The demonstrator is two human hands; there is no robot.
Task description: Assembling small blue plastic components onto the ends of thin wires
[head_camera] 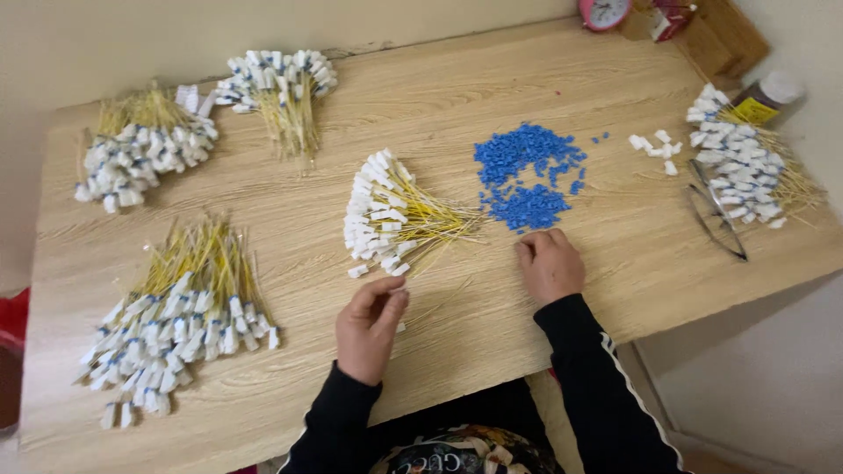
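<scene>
Hands at the near table edge (492,351), bare wood between the piles.

The left hand (369,326) pinches something small, hard to make out, just below the fanned yellow cable bundle (391,221), whose white plugs face left and wires run right toward the blue caps (525,175). The right hand (551,263), loosely curled, fingertips down beside those caps, holds nothing visible.

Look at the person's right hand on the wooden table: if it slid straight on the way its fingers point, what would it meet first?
The right hand points up the table toward the pile of small blue plastic pieces. It would probably meet the near edge of that pile first; nothing else seems to lie between.
</scene>
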